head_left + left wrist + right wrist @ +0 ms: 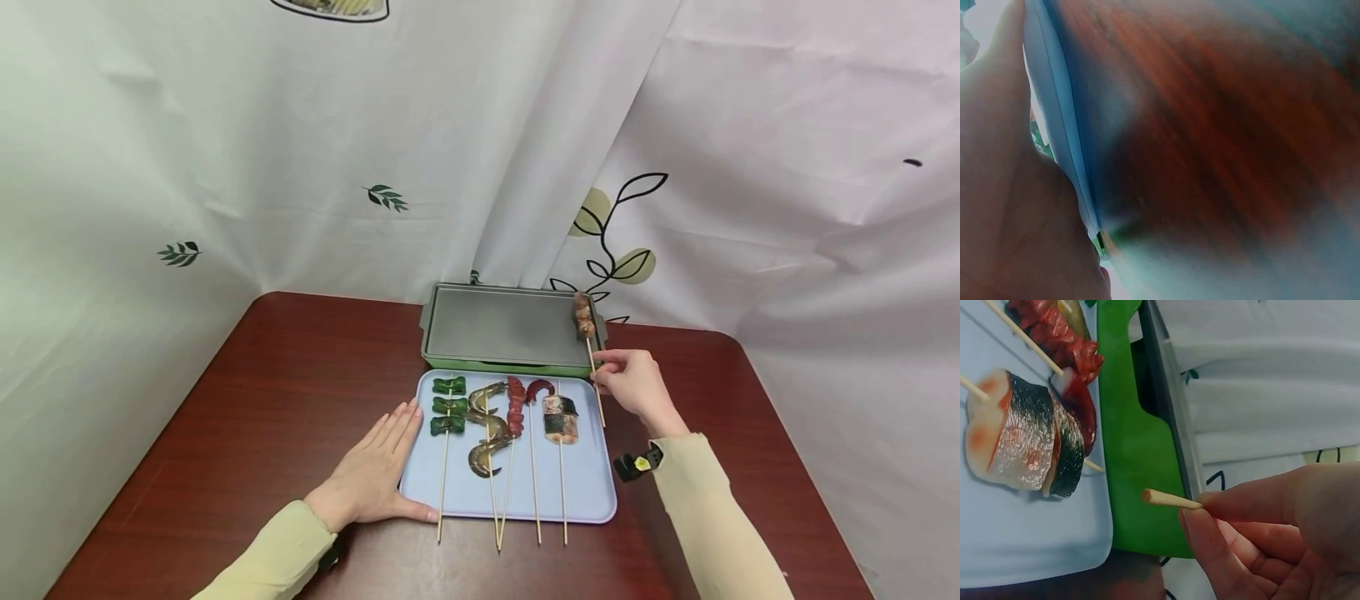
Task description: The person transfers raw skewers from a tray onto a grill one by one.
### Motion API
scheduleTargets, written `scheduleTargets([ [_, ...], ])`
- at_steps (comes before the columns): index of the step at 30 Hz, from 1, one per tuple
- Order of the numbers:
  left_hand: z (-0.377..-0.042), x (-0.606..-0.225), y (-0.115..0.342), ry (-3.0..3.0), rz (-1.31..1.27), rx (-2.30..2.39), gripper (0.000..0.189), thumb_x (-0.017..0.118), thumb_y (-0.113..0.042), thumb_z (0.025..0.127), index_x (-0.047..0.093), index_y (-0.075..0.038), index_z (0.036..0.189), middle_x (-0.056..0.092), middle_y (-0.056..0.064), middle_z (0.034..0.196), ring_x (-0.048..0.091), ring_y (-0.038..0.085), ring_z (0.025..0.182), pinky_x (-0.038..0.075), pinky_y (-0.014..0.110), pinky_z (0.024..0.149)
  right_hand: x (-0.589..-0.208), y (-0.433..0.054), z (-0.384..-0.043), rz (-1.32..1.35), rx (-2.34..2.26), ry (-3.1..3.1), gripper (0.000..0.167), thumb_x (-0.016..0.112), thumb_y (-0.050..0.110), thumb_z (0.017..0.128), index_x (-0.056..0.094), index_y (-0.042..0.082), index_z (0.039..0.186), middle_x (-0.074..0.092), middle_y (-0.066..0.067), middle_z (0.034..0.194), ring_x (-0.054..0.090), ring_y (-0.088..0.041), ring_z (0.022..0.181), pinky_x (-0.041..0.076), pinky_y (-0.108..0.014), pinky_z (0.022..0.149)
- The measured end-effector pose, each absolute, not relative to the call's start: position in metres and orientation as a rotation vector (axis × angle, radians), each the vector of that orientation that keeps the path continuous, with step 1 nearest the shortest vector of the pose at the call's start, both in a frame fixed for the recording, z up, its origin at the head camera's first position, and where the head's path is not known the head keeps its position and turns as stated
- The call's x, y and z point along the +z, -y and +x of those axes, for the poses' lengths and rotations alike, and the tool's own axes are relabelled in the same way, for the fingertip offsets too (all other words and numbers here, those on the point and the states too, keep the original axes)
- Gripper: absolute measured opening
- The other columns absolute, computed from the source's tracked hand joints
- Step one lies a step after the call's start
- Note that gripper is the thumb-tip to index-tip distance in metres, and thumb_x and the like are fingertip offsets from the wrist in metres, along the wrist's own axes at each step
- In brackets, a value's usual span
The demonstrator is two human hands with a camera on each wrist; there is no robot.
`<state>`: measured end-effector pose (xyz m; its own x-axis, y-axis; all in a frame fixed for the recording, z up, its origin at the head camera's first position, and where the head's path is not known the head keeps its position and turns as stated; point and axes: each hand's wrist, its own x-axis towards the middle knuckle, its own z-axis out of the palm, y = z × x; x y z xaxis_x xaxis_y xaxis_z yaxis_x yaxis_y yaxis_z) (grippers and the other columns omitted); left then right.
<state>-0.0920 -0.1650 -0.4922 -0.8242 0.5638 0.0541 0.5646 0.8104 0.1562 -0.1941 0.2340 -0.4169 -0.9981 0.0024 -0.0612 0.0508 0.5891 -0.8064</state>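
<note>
My right hand [633, 385] pinches the stick of a skewer of brown meat chunks [584, 317] between thumb and fingertips. The meat overlaps the right end of the grey griddle [504, 323] in the head view. In the right wrist view the stick's blunt end [1163, 499] juts out from the fingertips. My left hand [378, 467] lies with straight fingers along the left edge of a pale blue tray [465, 500], thumb at its near edge. On the tray are a green-pepper skewer [448, 407], a shrimp skewer [487, 425], a red meat skewer [515, 406] and other skewers.
A dark red tentacle skewer [538, 390] and a skewer of pale, dark-banded pieces [560, 418] lie at the tray's right. The griddle's green base [1138, 462] stands just behind the tray. White patterned cloth [420, 150] hangs behind the brown table [322, 367].
</note>
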Motion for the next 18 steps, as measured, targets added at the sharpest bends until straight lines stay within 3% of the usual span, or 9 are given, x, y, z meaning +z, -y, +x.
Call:
scheduleTargets([
  [11, -0.092, -0.491, 0.165, 2.986, -0.933, -0.255, 0.139, 0.053, -0.094, 0.070, 0.026, 0.012, 0.155, 0.021, 0.027, 0.163, 0.023, 0.039, 0.150, 0.025, 0.049, 0.119, -0.423, -0.234, -0.200, 0.125, -1.412, -2.712, 0.033, 0.063, 0.001, 0.094, 0.068, -0.008, 0.125, 0.071, -0.017, 0.088, 0.074, -0.029, 0.082, 0.061, -0.045, 0.077],
  [18, -0.092, -0.491, 0.165, 2.985, -0.929, -0.249, 0.139, 0.052, -0.095, 0.070, 0.026, 0.012, 0.155, 0.021, 0.027, 0.163, 0.022, 0.039, 0.150, 0.025, 0.049, 0.119, -0.408, -0.234, -0.185, 0.072, -1.281, -2.917, 0.043, 0.072, 0.031, 0.096, 0.071, 0.000, 0.126, 0.076, -0.014, 0.101, 0.073, -0.027, 0.091, 0.058, -0.043, 0.077],
])
